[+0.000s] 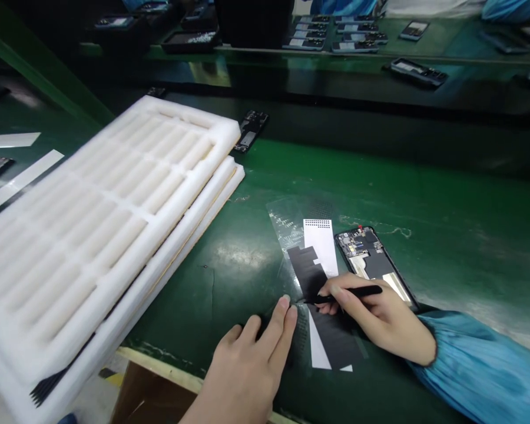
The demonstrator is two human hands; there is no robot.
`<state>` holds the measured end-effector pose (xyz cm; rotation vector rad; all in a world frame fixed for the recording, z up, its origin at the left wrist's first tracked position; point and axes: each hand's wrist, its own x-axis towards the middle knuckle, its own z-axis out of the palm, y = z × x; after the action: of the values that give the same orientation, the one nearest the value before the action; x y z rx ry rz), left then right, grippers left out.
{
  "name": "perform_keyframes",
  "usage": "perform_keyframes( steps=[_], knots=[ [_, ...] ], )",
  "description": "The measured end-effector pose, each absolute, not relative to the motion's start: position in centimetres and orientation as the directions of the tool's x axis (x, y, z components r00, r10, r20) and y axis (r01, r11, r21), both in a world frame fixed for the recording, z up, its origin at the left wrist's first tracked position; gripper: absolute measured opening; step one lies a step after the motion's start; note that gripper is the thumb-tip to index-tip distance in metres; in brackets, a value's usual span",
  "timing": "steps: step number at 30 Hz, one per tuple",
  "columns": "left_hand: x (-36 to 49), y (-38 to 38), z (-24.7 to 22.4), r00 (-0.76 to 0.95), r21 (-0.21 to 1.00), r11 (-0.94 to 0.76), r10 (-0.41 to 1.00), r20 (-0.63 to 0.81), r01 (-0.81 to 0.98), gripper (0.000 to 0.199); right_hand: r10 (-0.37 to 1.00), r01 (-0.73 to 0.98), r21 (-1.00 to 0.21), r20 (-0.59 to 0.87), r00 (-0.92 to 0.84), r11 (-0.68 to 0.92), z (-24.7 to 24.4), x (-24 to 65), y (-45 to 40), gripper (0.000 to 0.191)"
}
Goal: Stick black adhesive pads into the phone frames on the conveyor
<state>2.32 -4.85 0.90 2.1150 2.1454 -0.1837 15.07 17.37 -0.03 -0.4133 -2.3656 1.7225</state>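
Note:
My right hand (375, 315) is closed around black tweezers (364, 291), whose tip points left at the edge of a dark grey adhesive sheet (307, 271). That sheet lies over a clear film (280, 221) and a white strip with rows of small black dots (320, 238). A second dark grey sheet (340, 341) continues below my fingers. My left hand (251, 365) has its fingers stretched out, the tips resting at the film's left edge. Just beyond my right hand lies an opened phone (366, 247), its circuit board showing; my hand hides part of it.
Stacked white foam trays (115, 194) with long slots fill the left side. Behind them lies another opened phone (251, 131). White strips (24, 179) lie at far left. Several phones (309, 35) line the raised shelf (265, 53) across the back. The green bench (229, 253) ends near my left wrist.

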Motion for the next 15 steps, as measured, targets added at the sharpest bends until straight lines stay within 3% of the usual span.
perform_keyframes(
  steps=[12, 14, 15],
  knots=[
    [2.0, -4.4, 0.9, -0.019, 0.085, 0.034, 0.985, -0.172, 0.996, 0.069, 0.34, 0.158, -0.954, -0.065, -0.938, 0.255, -0.2, 14.9, 17.1, 0.034],
    [2.0, -4.8, 0.5, -0.068, 0.192, 0.088, 0.992, -0.108, 0.977, 0.067, 0.374, 0.17, -0.961, -0.077, -0.924, 0.22, -0.2, 14.7, 17.2, 0.034],
    [2.0, -4.9, 0.4, -0.137, 0.316, 0.153, 0.988, -0.073, 0.937, 0.064, 0.394, 0.169, -0.966, -0.08, -0.915, 0.195, 0.0, 14.7, 17.2, 0.035]
  ],
)
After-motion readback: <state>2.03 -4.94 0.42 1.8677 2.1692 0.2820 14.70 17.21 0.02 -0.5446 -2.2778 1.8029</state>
